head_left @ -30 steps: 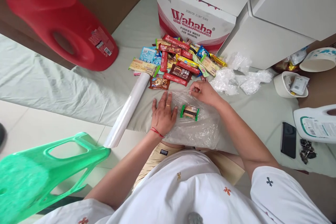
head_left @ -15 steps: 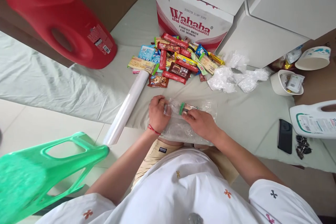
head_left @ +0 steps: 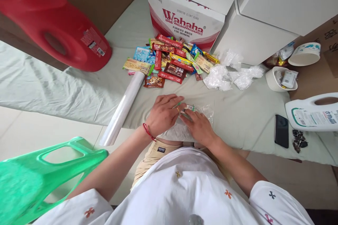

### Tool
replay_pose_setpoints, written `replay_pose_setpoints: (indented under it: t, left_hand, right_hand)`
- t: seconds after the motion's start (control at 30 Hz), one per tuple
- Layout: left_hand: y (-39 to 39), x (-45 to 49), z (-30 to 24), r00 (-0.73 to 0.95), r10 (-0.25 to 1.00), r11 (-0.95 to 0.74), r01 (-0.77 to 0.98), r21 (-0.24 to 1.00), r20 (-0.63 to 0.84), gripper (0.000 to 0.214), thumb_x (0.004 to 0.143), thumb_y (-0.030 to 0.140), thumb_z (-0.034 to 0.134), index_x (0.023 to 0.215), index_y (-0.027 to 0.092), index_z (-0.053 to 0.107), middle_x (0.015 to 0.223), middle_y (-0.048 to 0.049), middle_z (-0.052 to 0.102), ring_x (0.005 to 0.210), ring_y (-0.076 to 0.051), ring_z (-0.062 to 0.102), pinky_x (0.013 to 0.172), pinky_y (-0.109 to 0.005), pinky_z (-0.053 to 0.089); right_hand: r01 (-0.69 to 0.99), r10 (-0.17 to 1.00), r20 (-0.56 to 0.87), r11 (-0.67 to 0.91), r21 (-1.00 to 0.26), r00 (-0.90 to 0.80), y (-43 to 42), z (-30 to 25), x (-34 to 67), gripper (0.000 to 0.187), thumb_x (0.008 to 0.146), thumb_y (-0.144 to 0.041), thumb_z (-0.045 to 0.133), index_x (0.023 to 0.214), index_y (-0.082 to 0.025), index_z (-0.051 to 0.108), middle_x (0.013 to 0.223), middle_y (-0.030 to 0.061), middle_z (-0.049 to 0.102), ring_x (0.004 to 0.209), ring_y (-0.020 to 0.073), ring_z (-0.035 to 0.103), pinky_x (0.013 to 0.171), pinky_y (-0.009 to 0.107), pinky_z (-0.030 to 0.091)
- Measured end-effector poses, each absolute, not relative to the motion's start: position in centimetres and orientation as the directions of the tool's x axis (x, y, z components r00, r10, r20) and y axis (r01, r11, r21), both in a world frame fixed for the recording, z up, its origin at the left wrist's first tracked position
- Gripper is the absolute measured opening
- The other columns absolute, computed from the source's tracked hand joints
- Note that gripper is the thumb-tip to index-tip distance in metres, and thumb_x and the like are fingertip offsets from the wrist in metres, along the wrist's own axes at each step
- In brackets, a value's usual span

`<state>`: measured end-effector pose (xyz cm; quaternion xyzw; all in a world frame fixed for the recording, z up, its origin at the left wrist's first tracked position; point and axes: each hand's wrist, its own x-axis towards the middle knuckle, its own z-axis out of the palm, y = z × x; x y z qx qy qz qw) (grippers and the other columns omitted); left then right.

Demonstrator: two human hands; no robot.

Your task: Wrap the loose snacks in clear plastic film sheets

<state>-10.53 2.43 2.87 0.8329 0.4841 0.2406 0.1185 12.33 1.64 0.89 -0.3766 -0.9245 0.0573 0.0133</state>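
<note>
Both hands in on the snack pkt, near edge of pale green cloth. Pkt sits on clear film, between the 2 hands, mostly covered; only a strip w/ green end + printed label visible.

L grip: palm down, fingers stretched fwd and close tog., tips over/just beside pkt's L end. Thumb side by pkt; can't tell if clamped.

R grip: bent fingers at pkt's near side, approx touching; tips partly hidden, can't confirm a pinch on pkt or film. Film spreads out under both hands, edge showing R of R hand.

Fwd of hands: snack pile against Wahaha box, clear-wrapped bundles just R of it. Film roll L of L hand, far end by pile, near end past cloth edge. Phone well apart, far R.
</note>
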Motion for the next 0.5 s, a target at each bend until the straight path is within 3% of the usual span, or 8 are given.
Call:
replay_pose_setpoints:
  t: [0.07,0.17,0.27,0.37,0.43,0.5]
  left_hand:
    - [2.6,-10.5,1.9,0.503,0.851,-0.52,0.764,0.381,0.153,0.044,0.102,0.026,0.045,0.141,0.034,0.065,0.146,-0.0079,0.064,0.126,-0.029,0.06,0.102,-0.049,0.045]
    - [2.1,-11.0,-0.3,0.489,0.871,-0.477,0.811,0.338,0.055,0.05,0.103,0.026,0.042,0.149,0.036,0.057,0.154,-0.0099,0.058,0.124,-0.029,0.062,0.095,-0.045,0.047]
    - [1.3,-11.3,-1.5,0.462,0.885,-0.453,0.825,0.338,0.06,0.052,0.104,0.027,0.041,0.154,0.038,0.052,0.156,-0.0103,0.056,0.128,-0.03,0.06,0.093,-0.043,0.048]
    - [1.0,-11.3,-1.9,0.454,0.887,-0.452,0.821,0.349,0.079,0.052,0.105,0.028,0.041,0.155,0.039,0.051,0.157,-0.0105,0.055,0.128,-0.029,0.061,0.095,-0.044,0.049]
    - [0.9,-11.2,-2.0,0.449,0.889,-0.449,0.824,0.344,0.084,0.052,0.105,0.027,0.041,0.155,0.039,0.051,0.158,-0.0109,0.054,0.129,-0.029,0.06,0.096,-0.044,0.049]
    - [0.7,-11.0,-2.2,0.437,0.895,-0.44,0.831,0.342,0.09,0.053,0.104,0.025,0.042,0.154,0.039,0.051,0.16,-0.0113,0.052,0.131,-0.03,0.06,0.097,-0.045,0.05]
  right_hand:
    - [0.717,0.725,-0.012,0.679,-0.155,-0.689,1.0,0.7,12.9,0.055,0.099,-0.011,0.046,0.151,-0.029,0.055,0.163,0.0127,0.045,0.114,0.0296,0.065,0.092,0.047,0.053]
    - [0.792,0.813,-0.009,0.563,-0.237,-0.582,-0.7,0.3,14.4,0.052,0.101,-0.017,0.046,0.152,-0.026,0.054,0.166,0.0154,0.04,0.11,0.0298,0.07,0.087,0.048,0.058]
    - [0.829,0.902,-0.03,0.383,-0.408,-0.432,-2.2,0.1,17.0,0.042,0.103,-0.026,0.048,0.142,-0.023,0.063,0.156,0.0154,0.054,0.112,0.0297,0.071,0.087,0.047,0.062]
    - [0.742,0.963,-0.027,0.19,-0.643,-0.27,-1.6,0.8,19.8,0.029,0.103,-0.036,0.051,0.113,-0.025,0.076,0.123,0.0096,0.075,0.107,0.0258,0.073,0.09,0.042,0.061]
    - [0.715,0.996,0.016,0.072,-0.695,-0.084,0.4,1.4,21.0,0.032,0.103,-0.044,0.051,0.105,-0.024,0.076,0.107,0.0086,0.078,0.09,0.0229,0.072,0.085,0.039,0.06]
    - [0.73,0.994,0.086,0.011,-0.683,0.065,3.1,1.7,21.2,0.039,0.101,-0.05,0.051,0.115,-0.021,0.073,0.111,0.0104,0.076,0.075,0.0194,0.066,0.078,0.037,0.057]
